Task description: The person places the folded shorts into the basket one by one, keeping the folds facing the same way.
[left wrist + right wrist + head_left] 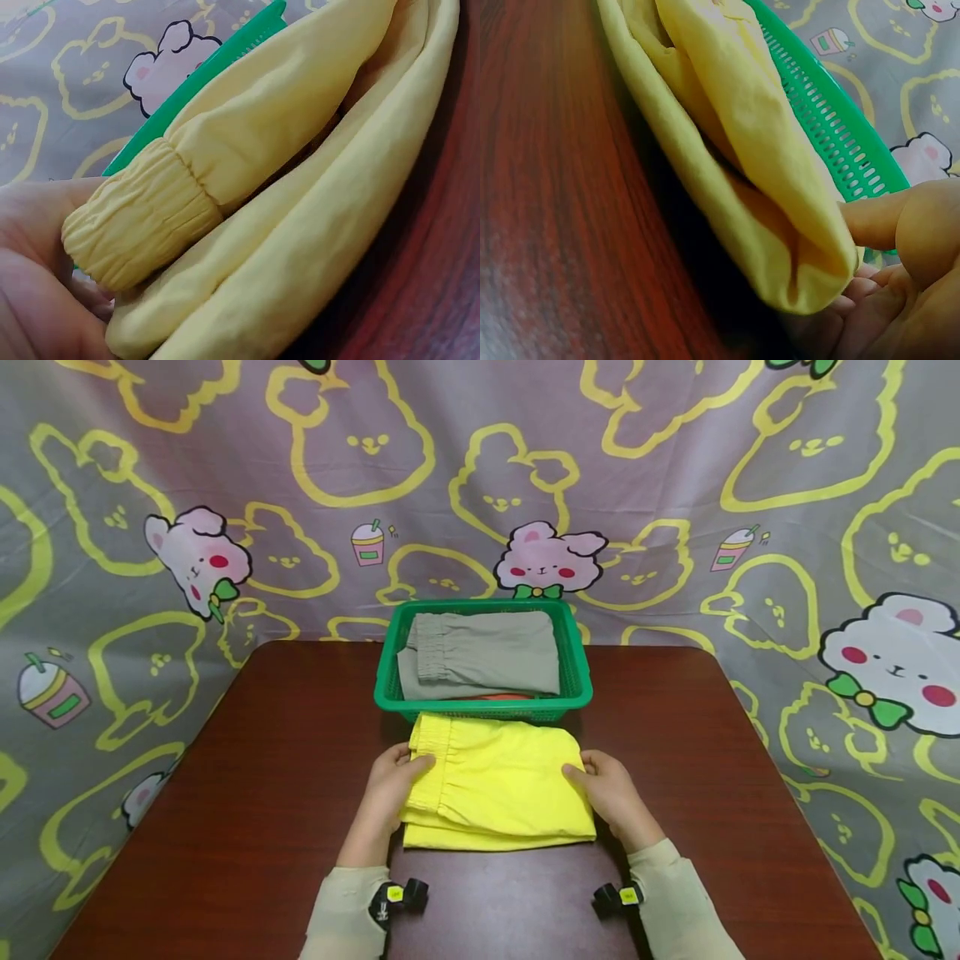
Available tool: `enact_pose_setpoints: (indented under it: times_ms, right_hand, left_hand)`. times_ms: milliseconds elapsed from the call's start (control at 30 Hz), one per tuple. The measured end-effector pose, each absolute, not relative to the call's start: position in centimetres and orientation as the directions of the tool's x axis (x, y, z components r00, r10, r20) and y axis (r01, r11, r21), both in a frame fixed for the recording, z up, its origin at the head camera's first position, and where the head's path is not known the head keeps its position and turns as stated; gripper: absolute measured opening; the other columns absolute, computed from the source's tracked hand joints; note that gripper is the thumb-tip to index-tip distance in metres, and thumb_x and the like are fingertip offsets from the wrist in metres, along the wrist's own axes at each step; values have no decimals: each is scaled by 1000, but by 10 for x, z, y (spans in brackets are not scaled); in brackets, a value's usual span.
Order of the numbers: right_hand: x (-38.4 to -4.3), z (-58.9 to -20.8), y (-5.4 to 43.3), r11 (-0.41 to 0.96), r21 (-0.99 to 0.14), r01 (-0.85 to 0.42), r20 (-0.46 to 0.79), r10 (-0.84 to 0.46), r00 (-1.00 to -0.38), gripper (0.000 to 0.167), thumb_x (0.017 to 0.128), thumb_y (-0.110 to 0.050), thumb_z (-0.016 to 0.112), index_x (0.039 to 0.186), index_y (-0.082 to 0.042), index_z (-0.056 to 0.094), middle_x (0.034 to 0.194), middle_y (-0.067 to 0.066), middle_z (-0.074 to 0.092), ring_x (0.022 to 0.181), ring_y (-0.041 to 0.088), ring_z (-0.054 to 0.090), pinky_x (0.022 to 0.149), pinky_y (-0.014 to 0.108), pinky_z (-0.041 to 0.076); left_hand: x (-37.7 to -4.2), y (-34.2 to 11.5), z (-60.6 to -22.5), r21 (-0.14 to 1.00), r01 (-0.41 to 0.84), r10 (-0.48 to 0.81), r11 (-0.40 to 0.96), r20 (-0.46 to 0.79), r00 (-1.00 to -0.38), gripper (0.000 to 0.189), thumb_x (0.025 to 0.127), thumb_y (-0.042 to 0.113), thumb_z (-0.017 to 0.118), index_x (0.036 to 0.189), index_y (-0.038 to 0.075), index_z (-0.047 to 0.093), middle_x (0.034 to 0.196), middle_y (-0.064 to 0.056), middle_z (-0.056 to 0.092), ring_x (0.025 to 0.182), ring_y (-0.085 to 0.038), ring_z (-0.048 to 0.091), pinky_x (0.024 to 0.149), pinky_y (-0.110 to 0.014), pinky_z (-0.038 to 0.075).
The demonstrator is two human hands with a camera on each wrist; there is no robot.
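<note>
A folded yellow garment [510,777] with a gathered elastic waistband, likely shorts or pants, is held between both hands just in front of the green basket. My left hand [392,785] grips its waistband end, thumb on top and fingers beneath. On the opposite folded edge, my right hand [611,789] pinches the cloth, thumb above and fingers under it. In the left wrist view the elastic band [142,214] sits against the palm. The right wrist view shows the rounded fold [802,277] beside the thumb, with a dark gap between cloth and table.
Behind the garment stands the green plastic basket [386,677], holding a folded grey garment [495,647] with an elastic waist and a bit of orange cloth [506,697]. The dark red-brown table [300,760] lies below. A patterned curtain [450,468] hangs at the back and sides.
</note>
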State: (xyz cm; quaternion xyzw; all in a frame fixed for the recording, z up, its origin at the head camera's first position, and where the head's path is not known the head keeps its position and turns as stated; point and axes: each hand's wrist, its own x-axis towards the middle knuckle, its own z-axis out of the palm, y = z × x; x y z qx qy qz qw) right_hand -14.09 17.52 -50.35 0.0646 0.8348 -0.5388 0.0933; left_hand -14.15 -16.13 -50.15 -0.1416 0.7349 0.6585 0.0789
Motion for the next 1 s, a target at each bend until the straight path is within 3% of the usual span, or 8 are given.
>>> enact_pose_setpoints:
  times_ms: [100,167,333,667,833,1000]
  right_hand:
    - [-141,-506,178,402,-890,215,-234,3,-972,50,101,-27,65,137,7,55,129,21,62,99,25,63,81,32,52]
    - [-143,-509,179,397,-893,212,-231,-1,-973,51,101,-28,65,137,6,55,129,21,62,101,25,63,82,31,52]
    - [-146,-514,180,353,-911,212,-227,-3,-974,44,99,-27,68,130,4,59,110,14,67,82,17,63,71,27,53]
    - [-137,-519,188,387,-910,152,-171,-17,-985,42,100,-34,67,127,-3,59,105,12,69,80,17,65,71,28,54]
    - [-135,-524,183,290,-947,139,-162,-59,-985,45,100,-36,67,129,-3,57,107,15,72,84,22,70,73,32,58]
    - [-135,-524,179,209,-966,149,-156,-18,-988,44,99,-32,69,128,-2,58,111,15,72,84,20,70,72,30,58]
  left_hand:
    - [-143,-165,-509,951,-302,-81,74,-296,-952,74,95,31,72,153,1,37,161,-24,34,148,-41,34,116,-56,35]
    - [-145,-168,-515,956,-288,-63,60,-285,-957,71,94,33,74,150,3,42,155,-22,43,140,-39,45,109,-51,44]
    - [-149,-174,-521,964,-261,-20,42,-261,-965,63,95,33,75,144,6,47,140,-18,57,118,-30,61,91,-36,54]
    - [-147,-166,-528,977,-214,-25,29,-213,-977,49,94,26,76,134,7,55,123,-14,66,101,-23,66,82,-33,55]
    - [-142,-169,-528,985,-168,-72,26,-166,-984,43,94,22,75,130,8,58,114,-13,67,95,-24,65,78,-34,55]
    - [-138,-169,-528,988,-149,-58,-29,-150,-987,43,94,22,76,130,10,57,112,-11,65,95,-25,65,80,-35,56]
